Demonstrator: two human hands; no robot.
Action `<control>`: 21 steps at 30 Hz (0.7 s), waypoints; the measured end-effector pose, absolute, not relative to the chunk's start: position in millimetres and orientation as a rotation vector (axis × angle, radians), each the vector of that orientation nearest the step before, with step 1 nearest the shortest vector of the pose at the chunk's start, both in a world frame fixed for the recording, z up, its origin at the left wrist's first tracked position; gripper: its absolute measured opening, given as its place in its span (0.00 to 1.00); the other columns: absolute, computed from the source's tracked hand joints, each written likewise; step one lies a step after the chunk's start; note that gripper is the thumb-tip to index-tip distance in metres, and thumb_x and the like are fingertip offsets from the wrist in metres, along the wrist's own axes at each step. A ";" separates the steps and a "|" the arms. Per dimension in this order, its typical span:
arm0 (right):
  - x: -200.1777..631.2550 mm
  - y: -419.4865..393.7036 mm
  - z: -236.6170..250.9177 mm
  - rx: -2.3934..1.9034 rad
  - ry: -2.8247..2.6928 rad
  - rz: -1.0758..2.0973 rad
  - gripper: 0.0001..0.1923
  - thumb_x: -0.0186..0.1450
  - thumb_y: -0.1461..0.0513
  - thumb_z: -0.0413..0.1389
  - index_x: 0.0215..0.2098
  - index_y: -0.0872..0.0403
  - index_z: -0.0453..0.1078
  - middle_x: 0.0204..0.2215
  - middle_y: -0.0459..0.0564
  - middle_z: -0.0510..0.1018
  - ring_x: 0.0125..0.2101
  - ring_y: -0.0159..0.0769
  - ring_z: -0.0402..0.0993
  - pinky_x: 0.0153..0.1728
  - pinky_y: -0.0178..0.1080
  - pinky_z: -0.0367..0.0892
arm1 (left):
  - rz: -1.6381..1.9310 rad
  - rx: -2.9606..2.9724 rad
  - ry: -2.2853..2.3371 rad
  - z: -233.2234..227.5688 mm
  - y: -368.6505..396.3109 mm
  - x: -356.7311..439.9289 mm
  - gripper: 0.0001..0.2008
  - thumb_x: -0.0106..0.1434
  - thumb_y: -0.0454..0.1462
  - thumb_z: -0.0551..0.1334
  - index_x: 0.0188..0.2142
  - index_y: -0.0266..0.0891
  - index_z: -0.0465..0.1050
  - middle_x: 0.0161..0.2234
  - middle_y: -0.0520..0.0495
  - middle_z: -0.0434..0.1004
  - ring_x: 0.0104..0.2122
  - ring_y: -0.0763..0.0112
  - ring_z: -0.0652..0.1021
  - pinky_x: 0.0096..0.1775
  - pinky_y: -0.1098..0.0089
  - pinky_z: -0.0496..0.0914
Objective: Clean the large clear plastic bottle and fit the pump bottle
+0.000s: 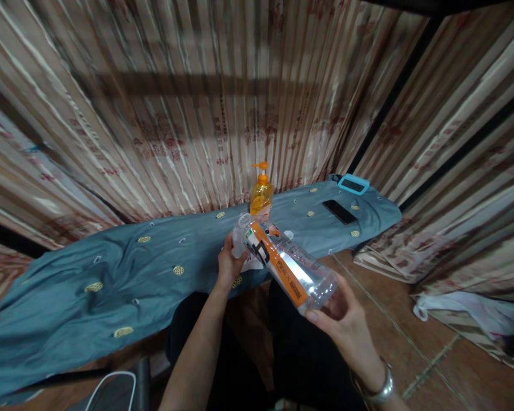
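Right hand (346, 319) cupped under base of clear bottle (289, 265), fingers curled round it, thumb on the side. Left hand (229, 265) closed round the neck end, at or near the cap; cap itself blurred, can't tell if on, off or loose.

Head view, the only one:
- Bottle held tilted, nearly on its side, neck toward upper left, base toward lower right. Off the table, in the air above its near edge and the lap. Orange label strip along the length. Looks empty or close to it; liquid level unreadable.
- Orange pump bottle (261, 194) upright on table just behind the held bottle's neck, not touched.
- Small white piece (288, 234) on cloth beside the bottle, maybe a cap, too small to say.
- Table (111, 274) covered in blue-grey cloth with yellow spots, runs left to right.
- Phone (340, 212) flat at far right end, blue-framed device (353, 184) beyond it at the edge. Both well apart from hands.
- Striped curtain (175, 114) all round behind.
- White bag (475, 314) on tiled floor, right. White cable (107, 385) bottom left.
- Metal bracelet (381, 388) on right wrist.

Progress, as a judgement: bottle picked up and gripped at both ends, left hand placed for work at the neck. Nothing poured, pump bottle untouched. Looks like an early step, most of the handling left.
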State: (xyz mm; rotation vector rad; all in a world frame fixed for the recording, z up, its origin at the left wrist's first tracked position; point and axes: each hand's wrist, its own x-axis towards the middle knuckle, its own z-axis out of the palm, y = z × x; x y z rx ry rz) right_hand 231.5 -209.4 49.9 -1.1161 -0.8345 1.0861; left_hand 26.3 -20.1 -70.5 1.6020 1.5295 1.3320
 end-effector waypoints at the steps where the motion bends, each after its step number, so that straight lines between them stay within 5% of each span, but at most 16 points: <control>1: 231.5 -209.4 49.2 -1.112 -0.831 1.087 0.36 0.48 0.62 0.76 0.52 0.48 0.69 0.43 0.50 0.86 0.35 0.42 0.86 0.36 0.37 0.80 | 1.330 1.604 1.530 -71.7 -19.3 26.1 0.35 0.50 0.34 0.72 0.58 0.43 0.67 0.45 0.44 0.82 0.44 0.58 0.82 0.48 0.61 0.75; 21: 230.6 -208.5 45.9 -1.074 -0.806 1.101 0.36 0.46 0.65 0.76 0.51 0.47 0.71 0.42 0.45 0.86 0.34 0.35 0.86 0.35 0.31 0.80 | 1.331 1.565 1.524 -68.9 -20.5 27.5 0.35 0.50 0.34 0.72 0.58 0.42 0.67 0.44 0.46 0.82 0.44 0.59 0.82 0.48 0.62 0.75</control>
